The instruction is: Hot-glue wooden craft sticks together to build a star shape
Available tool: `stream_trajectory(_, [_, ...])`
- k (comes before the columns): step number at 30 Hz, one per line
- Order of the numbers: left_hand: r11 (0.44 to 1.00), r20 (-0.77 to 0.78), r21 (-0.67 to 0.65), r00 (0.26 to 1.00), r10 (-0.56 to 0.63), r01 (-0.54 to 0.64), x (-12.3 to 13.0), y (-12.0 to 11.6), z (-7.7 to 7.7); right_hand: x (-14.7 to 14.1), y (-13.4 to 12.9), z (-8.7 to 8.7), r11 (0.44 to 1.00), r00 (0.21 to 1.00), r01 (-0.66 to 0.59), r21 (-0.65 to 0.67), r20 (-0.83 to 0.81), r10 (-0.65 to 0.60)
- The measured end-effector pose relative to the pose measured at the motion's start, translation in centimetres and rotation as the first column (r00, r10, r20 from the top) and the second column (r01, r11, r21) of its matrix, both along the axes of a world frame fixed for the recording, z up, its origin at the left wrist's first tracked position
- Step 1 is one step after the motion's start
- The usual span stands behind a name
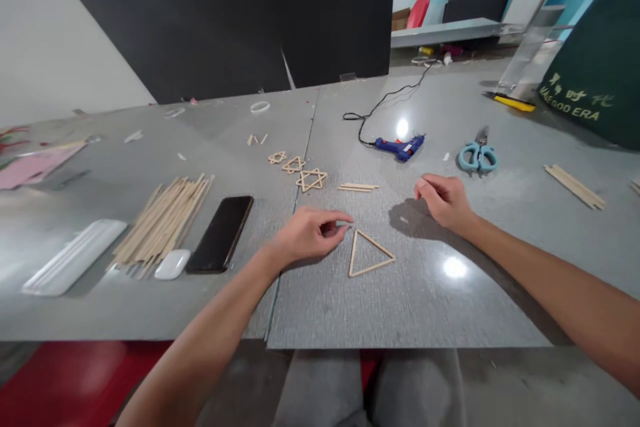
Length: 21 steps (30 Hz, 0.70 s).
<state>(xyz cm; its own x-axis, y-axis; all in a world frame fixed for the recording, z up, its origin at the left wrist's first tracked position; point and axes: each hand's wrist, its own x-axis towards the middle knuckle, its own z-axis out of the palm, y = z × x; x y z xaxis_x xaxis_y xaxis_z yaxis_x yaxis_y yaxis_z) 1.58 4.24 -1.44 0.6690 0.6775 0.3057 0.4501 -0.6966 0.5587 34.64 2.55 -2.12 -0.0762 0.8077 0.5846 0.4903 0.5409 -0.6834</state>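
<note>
On the table in front of me lies a triangle of thin wooden sticks [371,269]. My left hand [313,233] rests just left of its top corner, thumb and index finger slightly apart with nothing visible between them. Up and to the right, my right hand [443,200] hovers over the table with its fingers curled in; whether anything is inside is hidden. A few loose sticks [358,187] lie beyond the triangle. Three stick stars [311,179] of rising size form a row to their left.
A blue glue gun [400,147] with a black cord and light-blue scissors [478,155] lie farther back. To the left are a phone [221,233], a white earbud case [173,264] and a stick bundle [160,223]. More sticks [575,186] and a yellow cutter [514,103] lie right.
</note>
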Motion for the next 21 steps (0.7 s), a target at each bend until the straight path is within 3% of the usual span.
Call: stream_trajectory(21, [0.999,-0.051,0.011,0.998,-0.033,0.034,0.39,-0.12,-0.48,0.16,0.05,0.27,0.998,0.999,0.028,-0.053,0.044,-0.026])
